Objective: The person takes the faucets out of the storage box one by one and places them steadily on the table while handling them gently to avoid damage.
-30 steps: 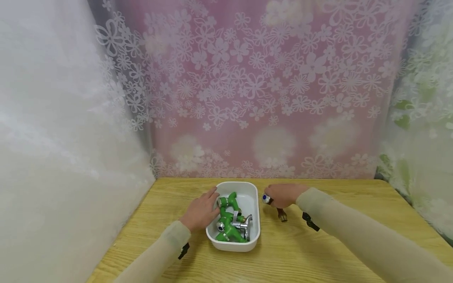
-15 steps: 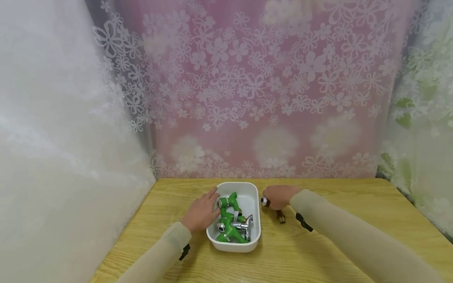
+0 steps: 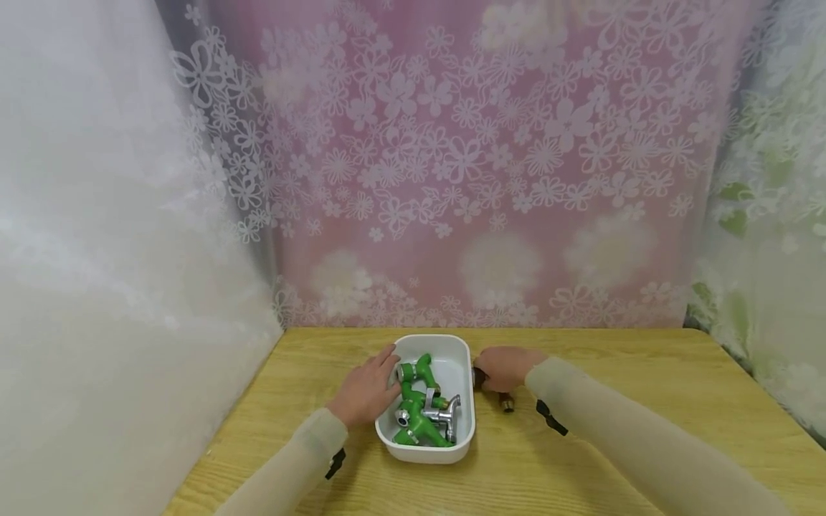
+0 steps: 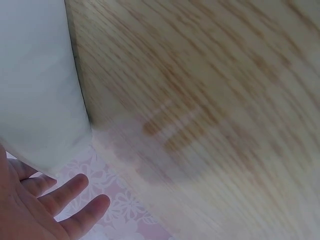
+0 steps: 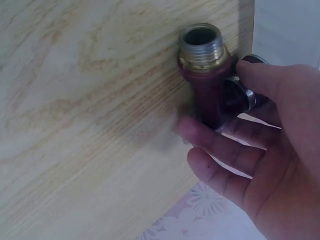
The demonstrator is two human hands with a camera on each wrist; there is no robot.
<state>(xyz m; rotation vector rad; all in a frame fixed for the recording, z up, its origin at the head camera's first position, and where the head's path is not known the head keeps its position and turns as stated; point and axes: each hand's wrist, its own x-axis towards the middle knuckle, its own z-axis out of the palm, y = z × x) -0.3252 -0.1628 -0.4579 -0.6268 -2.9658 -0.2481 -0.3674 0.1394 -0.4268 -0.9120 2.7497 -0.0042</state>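
Maroon pipe fitting (image 5: 207,97), silvery threaded end (image 5: 202,53), brass-coloured collar (image 5: 202,66)

Curtained booth (image 3: 122,236), pink floral curtain (image 3: 490,165), wood-grain table (image 3: 645,365)

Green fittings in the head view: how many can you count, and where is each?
3 visible, all in the white tub: a far fitting, a middle fitting beside the chrome tap, and a near fitting. They overlap, so another may be hidden.
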